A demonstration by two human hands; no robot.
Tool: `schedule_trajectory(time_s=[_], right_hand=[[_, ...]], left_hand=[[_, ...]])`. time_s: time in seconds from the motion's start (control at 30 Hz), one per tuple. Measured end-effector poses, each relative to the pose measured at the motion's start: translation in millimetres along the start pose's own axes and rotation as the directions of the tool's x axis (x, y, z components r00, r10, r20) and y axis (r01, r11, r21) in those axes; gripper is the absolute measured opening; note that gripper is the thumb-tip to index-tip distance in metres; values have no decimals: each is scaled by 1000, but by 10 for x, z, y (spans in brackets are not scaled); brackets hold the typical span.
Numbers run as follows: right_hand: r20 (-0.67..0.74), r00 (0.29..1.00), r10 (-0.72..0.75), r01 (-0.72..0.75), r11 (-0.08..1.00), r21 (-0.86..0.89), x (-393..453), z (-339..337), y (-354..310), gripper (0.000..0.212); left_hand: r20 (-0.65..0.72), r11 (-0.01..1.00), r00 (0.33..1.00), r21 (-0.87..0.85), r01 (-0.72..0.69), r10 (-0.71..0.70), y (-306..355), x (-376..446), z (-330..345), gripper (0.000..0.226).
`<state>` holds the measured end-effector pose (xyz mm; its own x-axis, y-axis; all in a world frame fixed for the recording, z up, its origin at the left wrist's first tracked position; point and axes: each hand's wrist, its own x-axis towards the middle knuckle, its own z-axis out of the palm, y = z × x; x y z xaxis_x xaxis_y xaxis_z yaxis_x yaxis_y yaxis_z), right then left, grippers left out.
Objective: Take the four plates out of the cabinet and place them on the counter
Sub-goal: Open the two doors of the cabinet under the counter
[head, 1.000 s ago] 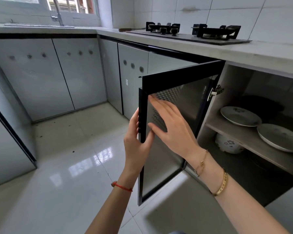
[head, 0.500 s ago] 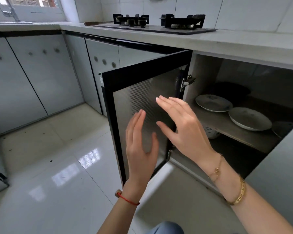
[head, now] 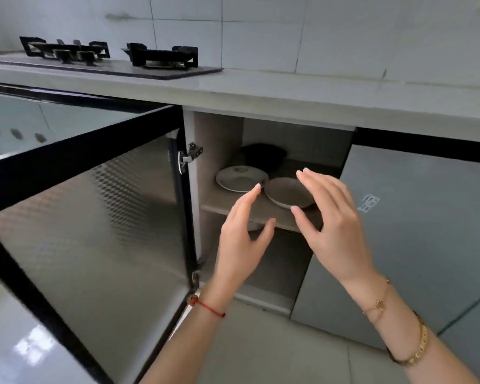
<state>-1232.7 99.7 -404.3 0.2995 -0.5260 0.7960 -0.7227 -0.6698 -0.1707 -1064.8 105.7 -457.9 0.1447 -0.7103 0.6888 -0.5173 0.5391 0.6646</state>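
Note:
The cabinet stands open below the pale counter [head: 288, 90]. On its wooden shelf [head: 222, 202] lie two white plates side by side: a left plate [head: 240, 177] with a faint pattern and a right plate [head: 284, 194]. A dark bowl-like object [head: 263, 157] sits behind them. My left hand [head: 241, 239] hovers in front of the shelf edge with fingers straight, holding nothing. My right hand [head: 330, 220] is raised in front of the right plate, fingers spread, and hides part of the shelf's right end. Neither hand touches a plate.
The black-framed cabinet door [head: 94, 212] swings wide open to the left. A gas hob [head: 108, 56] sits on the counter at the left. A closed grey door [head: 416, 234] with a sticker flanks the opening on the right. A white item [head: 254, 225] shows on the lower level.
Both hands have left the door and moved right, up in front of the shelf. The door has swung further open, and the view has shifted toward the cabinet opening.

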Motion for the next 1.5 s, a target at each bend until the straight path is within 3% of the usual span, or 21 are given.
schedule_trajectory(time_s=[0.27,0.53,0.7,1.0,1.5], right_hand=[[-96,982,161,-180,956,-233,75,-422,731,52],[-100,976,191,-213,926,-312,247,-533,1072,56],[-98,974,203,-224,922,-315,294,-565,1079,57],[-134,970,203,-233,932,-279,36,-732,797,56],[-160,966,202,-237,940,-247,-667,-1383,335,61]], left_hand=[[259,991,966,-121,52,-19,78,448,932,70],[412,951,897,-176,253,-162,240,784,1544,74],[379,941,910,-216,261,-166,316,730,1632,65],[331,960,943,-247,133,-46,523,284,1284,50],[361,923,931,-374,88,57,1062,-517,910,34]])
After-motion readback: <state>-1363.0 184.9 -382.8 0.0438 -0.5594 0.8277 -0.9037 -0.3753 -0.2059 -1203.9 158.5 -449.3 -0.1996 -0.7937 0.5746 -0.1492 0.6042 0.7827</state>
